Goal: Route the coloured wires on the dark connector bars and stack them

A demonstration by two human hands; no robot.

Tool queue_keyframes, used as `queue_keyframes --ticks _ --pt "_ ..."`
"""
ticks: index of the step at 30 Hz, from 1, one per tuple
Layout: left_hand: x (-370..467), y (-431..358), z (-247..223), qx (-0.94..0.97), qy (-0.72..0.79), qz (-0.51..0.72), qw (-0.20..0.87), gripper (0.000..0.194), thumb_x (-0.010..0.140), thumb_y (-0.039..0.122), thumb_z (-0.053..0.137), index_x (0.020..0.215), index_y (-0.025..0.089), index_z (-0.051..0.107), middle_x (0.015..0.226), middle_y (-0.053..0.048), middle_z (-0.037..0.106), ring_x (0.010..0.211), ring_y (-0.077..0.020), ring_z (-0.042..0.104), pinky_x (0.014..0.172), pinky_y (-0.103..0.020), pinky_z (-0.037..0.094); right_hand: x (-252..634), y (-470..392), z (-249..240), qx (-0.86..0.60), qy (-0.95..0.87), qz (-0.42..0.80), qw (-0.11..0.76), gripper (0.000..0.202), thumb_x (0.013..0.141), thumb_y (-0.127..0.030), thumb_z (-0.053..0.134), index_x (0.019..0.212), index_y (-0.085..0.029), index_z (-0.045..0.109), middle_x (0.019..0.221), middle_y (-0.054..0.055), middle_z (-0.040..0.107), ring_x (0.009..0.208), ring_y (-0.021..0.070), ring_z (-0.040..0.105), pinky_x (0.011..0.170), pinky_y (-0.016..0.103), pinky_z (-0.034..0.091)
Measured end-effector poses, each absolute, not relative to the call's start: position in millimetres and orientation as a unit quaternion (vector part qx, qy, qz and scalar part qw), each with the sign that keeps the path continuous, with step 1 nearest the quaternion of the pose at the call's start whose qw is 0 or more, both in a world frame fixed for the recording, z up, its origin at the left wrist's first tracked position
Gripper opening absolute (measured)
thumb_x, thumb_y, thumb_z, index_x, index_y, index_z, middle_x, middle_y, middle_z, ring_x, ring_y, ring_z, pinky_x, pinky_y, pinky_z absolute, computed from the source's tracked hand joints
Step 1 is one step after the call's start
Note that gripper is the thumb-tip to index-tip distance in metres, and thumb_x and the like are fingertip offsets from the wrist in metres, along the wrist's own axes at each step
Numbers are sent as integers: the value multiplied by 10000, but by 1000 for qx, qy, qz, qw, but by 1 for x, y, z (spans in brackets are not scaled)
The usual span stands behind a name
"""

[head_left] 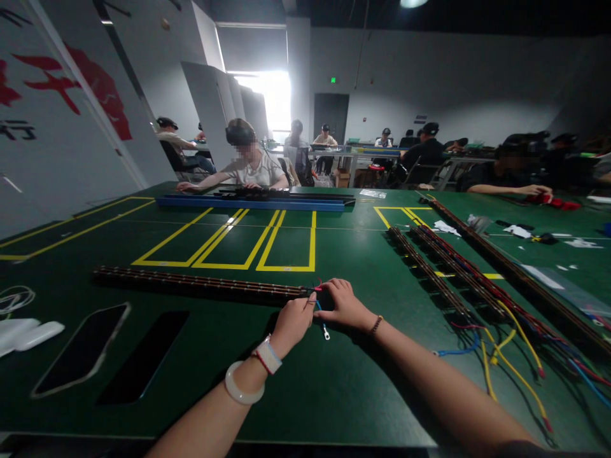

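Observation:
A long dark bundle of rods lies across the green table, its right end at my hands. My left hand is closed at that end, pinching a thin dark wire. Just to its right, my right hand has its thumb and fingers around a red wire tip. A blue wire with a metal ring terminal hangs below the fingers onto the table. The exact contact of the fingertips is too small to make out.
Two dark phones lie at left. More rod bundles with yellow cables lie at right. Across the table, a person sits behind a blue tray; another person's hands are at far right.

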State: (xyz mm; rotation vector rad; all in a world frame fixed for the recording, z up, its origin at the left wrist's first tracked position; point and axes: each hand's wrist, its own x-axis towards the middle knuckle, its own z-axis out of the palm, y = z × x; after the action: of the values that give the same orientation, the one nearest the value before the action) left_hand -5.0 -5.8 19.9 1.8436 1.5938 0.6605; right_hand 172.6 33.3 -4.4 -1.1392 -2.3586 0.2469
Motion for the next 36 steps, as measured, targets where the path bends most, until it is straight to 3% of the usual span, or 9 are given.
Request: queue_keyframes --ticks 2,5,10,16,20,25,36 --pt "-6 -4 16 693 593 266 312 608 955 508 229 492 207 482 479 -17 524 533 -163 548 590 -259 356 171 34 -4 -433 -858 116 250 501 680 -519 755 1000 -163 608 972 71 602 955 239 527 914 411 391" --pt "-7 -2 11 680 579 289 346 624 943 539 239 474 201 472 445 -3 487 485 -143 521 579 -254 375 168 34 -3 -445 -834 205 252 246 744 -359 726 837 -158 620 815 25 622 789 177 556 782 331 440" --pt "-3 -2 4 631 547 306 458 516 918 562 305 636 182 510 444 37 471 395 -109 468 461 -226 376 163 32 -4 -450 -784 310 294 55 775 -205 661 785 -155 641 724 -5 643 655 119 571 593 216 431" --pt "3 -4 -2 527 494 323 612 438 885 604 404 910 170 457 528 19 563 444 -155 603 424 -226 435 162 26 9 -435 -840 175 274 40 775 -130 642 747 -158 639 727 6 632 681 117 560 606 203 394" --pt "5 -8 0 448 454 334 694 450 915 574 407 1093 161 409 605 -14 627 519 -174 658 483 -250 495 159 21 17 -422 -876 74 221 116 815 -198 651 708 -161 626 696 20 612 652 126 535 610 233 355" --pt "9 -10 3 393 402 347 751 379 972 484 342 996 129 472 691 -81 673 554 -171 676 505 -248 513 158 20 21 -371 -917 -24 143 108 864 -198 616 765 -163 644 749 37 639 677 142 547 687 286 346" --pt "17 -7 -2 285 359 404 791 248 1007 295 309 1014 146 507 801 -79 693 628 -162 694 517 -229 506 163 26 30 -255 -956 -134 62 114 905 -160 556 923 -124 663 848 93 651 787 199 575 745 329 400"
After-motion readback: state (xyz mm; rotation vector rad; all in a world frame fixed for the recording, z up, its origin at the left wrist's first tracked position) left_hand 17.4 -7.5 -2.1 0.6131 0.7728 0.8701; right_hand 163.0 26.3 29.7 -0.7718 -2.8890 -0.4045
